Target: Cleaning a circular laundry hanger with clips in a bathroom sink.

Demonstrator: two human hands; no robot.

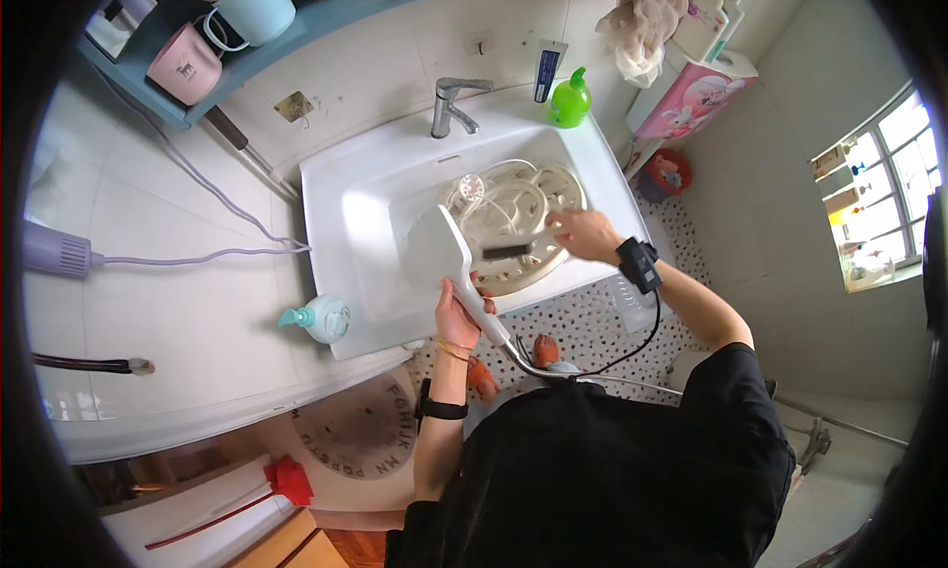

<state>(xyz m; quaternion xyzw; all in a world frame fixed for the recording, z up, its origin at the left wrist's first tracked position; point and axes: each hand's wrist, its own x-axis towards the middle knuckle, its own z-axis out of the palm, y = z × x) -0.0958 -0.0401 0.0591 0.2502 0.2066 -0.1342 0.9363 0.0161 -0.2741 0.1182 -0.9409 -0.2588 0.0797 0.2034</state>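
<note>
My left hand (458, 316) is closed round the handle of a white shower head (460, 257), held over the front of the sink, its metal hose (538, 370) running toward my body. A spray of water seems to fan out at its left. In my right hand (585, 235) is a brush with a pale handle and dark bristles (508, 252), held bristles to the left. Beneath it, a round cream-coloured plastic piece (564, 186) with looping tubes or rings and a small white disc (471, 187) lies in the white sink (341, 282). Its exact kind cannot be made out.
A chrome faucet (446, 109) stands behind the basin. At the back right are a green bottle (571, 102) and a tube (546, 71). A pump bottle (324, 319) stands at the left edge. A purple hair dryer (59, 250) trails its cord leftward. Cups (255, 10) sit on a blue shelf.
</note>
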